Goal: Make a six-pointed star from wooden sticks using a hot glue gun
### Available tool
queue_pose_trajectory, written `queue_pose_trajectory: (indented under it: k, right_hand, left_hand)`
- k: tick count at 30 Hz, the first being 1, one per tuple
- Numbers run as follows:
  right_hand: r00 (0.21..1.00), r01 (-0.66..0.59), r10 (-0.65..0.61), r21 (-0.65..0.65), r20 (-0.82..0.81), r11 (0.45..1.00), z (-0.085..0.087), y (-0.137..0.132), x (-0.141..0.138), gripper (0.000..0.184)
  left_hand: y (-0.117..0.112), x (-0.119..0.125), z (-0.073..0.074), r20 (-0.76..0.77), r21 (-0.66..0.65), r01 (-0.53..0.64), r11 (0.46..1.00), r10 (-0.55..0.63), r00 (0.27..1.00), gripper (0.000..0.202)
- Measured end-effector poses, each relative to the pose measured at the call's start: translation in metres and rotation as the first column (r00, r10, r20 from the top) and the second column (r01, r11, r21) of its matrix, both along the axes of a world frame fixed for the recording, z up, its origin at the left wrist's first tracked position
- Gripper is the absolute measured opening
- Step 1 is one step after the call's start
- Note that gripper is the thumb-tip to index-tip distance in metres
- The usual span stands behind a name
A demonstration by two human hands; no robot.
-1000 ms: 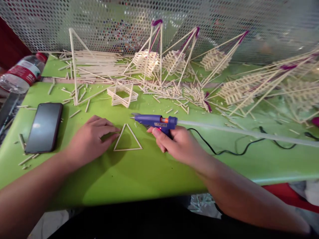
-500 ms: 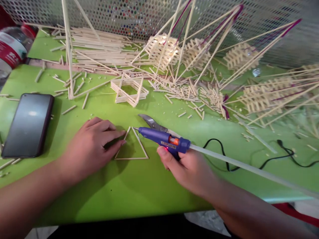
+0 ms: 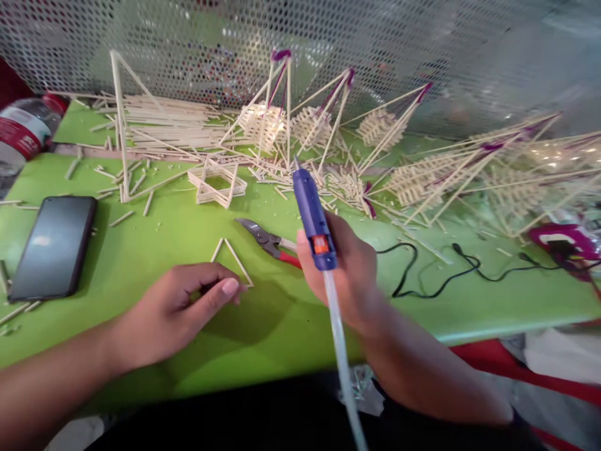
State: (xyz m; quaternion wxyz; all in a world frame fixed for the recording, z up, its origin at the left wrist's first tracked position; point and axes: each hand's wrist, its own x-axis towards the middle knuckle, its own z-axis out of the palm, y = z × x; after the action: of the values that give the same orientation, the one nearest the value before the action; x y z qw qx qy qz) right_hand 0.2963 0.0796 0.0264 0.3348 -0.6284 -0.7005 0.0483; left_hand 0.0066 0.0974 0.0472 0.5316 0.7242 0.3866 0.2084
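Observation:
My left hand (image 3: 188, 310) lies with its fingers over the base of a small triangle of glued wooden sticks (image 3: 226, 254), on the green table top (image 3: 188, 351). It holds nothing, and the hand hides the triangle's lower left part. My right hand (image 3: 340, 269) grips a blue hot glue gun (image 3: 312, 216), tilted with its nozzle pointing up and away. A long translucent glue stick (image 3: 339, 351) runs down from the gun's rear, past the table edge. Just left of my right hand lie red-handled metal cutters (image 3: 267, 243).
A black smartphone (image 3: 51, 247) lies at the left, with a plastic water bottle (image 3: 25, 128) behind it. A star frame of sticks (image 3: 216, 188), stick piles (image 3: 164, 122), and tall stick structures (image 3: 422, 178) stand beyond. A black cable (image 3: 436, 275) trails right. A perforated metal screen (image 3: 300, 44) backs the table.
My right hand has swung the glue gun from nearly level to steeply upright, its glue stick now hanging downward. The cutters show fully. My left hand has shifted slightly lower over the triangle.

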Motion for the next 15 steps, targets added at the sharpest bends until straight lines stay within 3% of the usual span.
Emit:
queue_pose_trajectory:
  k: [2,5,9,13,15]
  right_hand:
    - [0.995,-0.027,0.015,0.126,0.098,0.992,-0.003,0.005,0.000,0.045]
    - [0.968,-0.137,0.085,0.214,0.237,0.967,-0.005,0.005,-0.009,0.065]
    - [0.942,-0.180,0.105,0.216,0.318,0.960,-0.006,0.001,-0.022,0.082]
    - [0.932,-0.190,0.097,0.241,0.350,0.952,-0.010,0.003,-0.024,0.082]
    - [0.931,-0.209,0.109,0.262,0.350,0.942,-0.012,0.004,-0.025,0.082]
  left_hand:
    - [-0.010,0.003,0.003,0.085,-0.187,0.063,0.980,-0.048,0.995,0.045]
    - [-0.021,0.005,0.004,0.201,-0.357,0.166,0.919,-0.098,0.975,0.058]
    - [-0.025,0.008,0.002,0.275,-0.397,0.241,0.886,-0.135,0.952,0.055]
    - [-0.024,0.011,-0.005,0.229,-0.371,0.203,0.906,-0.122,0.966,0.052]
    - [-0.024,0.012,-0.008,0.249,-0.411,0.199,0.890,-0.101,0.963,0.053]
